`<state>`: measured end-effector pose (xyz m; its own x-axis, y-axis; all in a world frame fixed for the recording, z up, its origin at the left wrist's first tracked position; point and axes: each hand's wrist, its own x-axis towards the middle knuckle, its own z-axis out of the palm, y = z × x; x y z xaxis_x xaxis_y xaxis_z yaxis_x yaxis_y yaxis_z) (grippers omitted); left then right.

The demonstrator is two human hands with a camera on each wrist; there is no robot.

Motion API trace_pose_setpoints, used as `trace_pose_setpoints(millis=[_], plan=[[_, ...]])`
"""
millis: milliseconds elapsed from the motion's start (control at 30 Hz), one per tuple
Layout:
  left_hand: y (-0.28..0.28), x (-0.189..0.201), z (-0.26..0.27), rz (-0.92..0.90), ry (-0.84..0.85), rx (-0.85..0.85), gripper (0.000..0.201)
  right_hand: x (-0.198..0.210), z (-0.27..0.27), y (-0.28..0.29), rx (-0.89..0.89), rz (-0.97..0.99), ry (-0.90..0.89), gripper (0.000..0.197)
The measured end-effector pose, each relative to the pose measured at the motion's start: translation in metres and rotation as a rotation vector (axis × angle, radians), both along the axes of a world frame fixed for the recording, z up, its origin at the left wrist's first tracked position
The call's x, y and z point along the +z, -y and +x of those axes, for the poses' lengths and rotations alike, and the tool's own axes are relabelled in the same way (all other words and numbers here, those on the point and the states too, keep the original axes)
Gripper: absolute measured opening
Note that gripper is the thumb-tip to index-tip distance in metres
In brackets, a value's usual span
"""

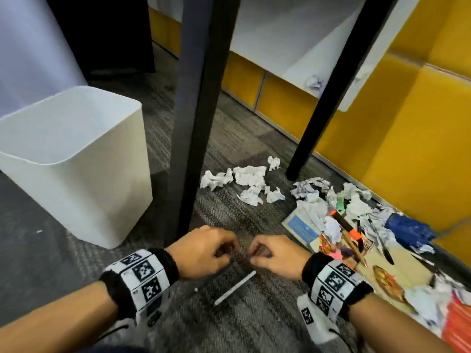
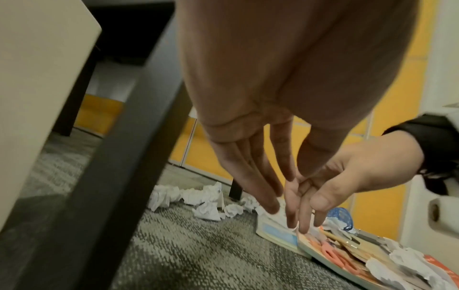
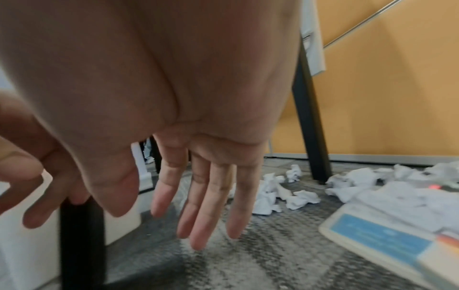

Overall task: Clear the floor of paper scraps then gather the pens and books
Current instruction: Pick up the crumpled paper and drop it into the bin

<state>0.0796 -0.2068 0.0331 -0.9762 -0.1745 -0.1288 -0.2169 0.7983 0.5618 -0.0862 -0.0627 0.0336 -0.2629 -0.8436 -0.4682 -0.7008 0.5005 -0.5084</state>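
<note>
left hand [image 1: 204, 252]: fingers relaxed, empty | right hand [image 1: 276, 256]: fingers relaxed, empty | paper scraps [image 1: 244, 182]: on floor

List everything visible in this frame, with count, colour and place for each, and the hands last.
Waste bin: one, white, on the carpet at left.
Table legs: two, black, one centre, one further right.
Crumpled paper scraps: many, white, scattered between the legs and over the pile at right; one more on a white ledge by the wall.
Book with blue label: one, cream and blue, right of centre, partly under scraps.
Picture book: one, tan and multicoloured, at right under pens.
Orange-capped marker: one, black and orange, on the pile.
Black pens: at least two, on the pile.
Blue crumpled item: one, far right.
White stick: one, on the carpet below the hands.
Wall panels: yellow, behind.
Left hand, right hand: empty, together over the carpet.
</note>
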Motion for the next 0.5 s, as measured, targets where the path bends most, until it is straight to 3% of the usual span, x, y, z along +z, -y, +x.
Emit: trace_pose_setpoints(millis=[200, 333, 433, 500], plan=[[0.006, -0.027, -0.081, 0.002, 0.153, 0.266, 0.026, -0.006, -0.068, 0.000, -0.081, 0.150, -0.140, 0.030], [0.026, -0.049, -0.126, -0.084, 0.223, 0.434, 0.057, -0.019, -0.100, 0.019, -0.124, 0.172, -0.242, 0.039], [0.043, -0.075, -0.160, -0.144, 0.079, 0.806, 0.092, -0.040, -0.118, 0.034, -0.213, 0.166, -0.210, 0.050], [0.058, -0.094, -0.182, -0.106, 0.069, 1.062, 0.115, -0.055, -0.128, 0.040, -0.235, 0.170, -0.201, 0.061]])
